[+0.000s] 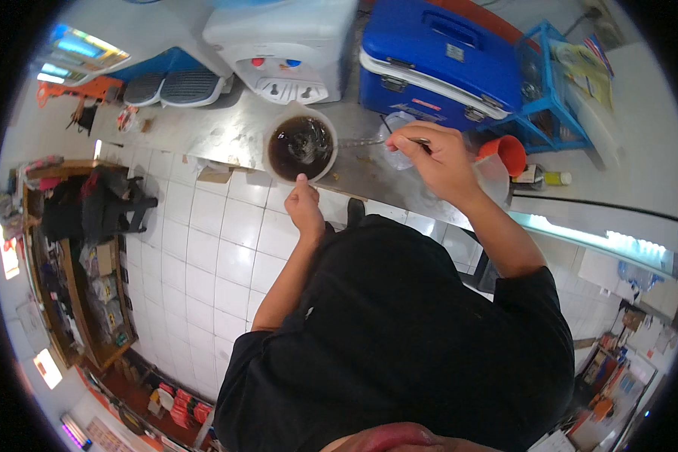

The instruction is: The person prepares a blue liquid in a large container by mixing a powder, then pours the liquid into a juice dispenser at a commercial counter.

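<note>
My left hand (pixel 305 209) grips the near side of a round white plastic container (pixel 270 161), with the thumb at its rim. Dark brown liquid (pixel 299 150) fills much of it, and the surface is swirling. In my right hand (pixel 438 158) is a thin metal utensil (pixel 361 143) with what looks like a twisted shaft, perhaps a bar spoon. Its shaft reaches left to the container's rim; the far end is hidden or blurred in the liquid. Beyond my right fingers sits a translucent plastic vessel or bag (pixel 398 161), partly covered by the hand, with a thin dark stick (pixel 385 122) beside it.
The metal counter (pixel 203 127) holds a white water dispenser (pixel 282 56), a blue cooler box (pixel 440 62), a blue rack (pixel 559 107), an orange-red cup (pixel 505 153) and a small bottle (pixel 531 176). Wooden shelves (pixel 79 282) stand across the white tiled floor (pixel 203 243).
</note>
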